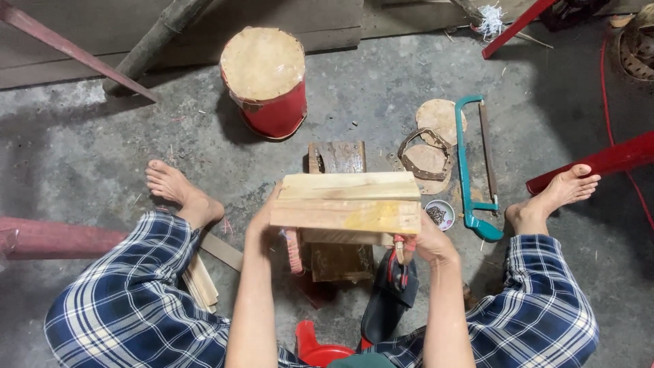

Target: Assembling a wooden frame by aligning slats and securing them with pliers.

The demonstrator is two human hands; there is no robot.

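Note:
I hold a stack of pale wooden boards level in front of me, above a dark wooden block on the floor. My left hand grips the stack's left end. My right hand holds its right end from below, close to a tool with a red and black handle. The stack's underside is hidden.
A red drum with a round wooden top stands ahead. A teal hacksaw, round wooden discs and a small bowl lie at right. Thin boards lie by my left knee. Red bars cross both sides.

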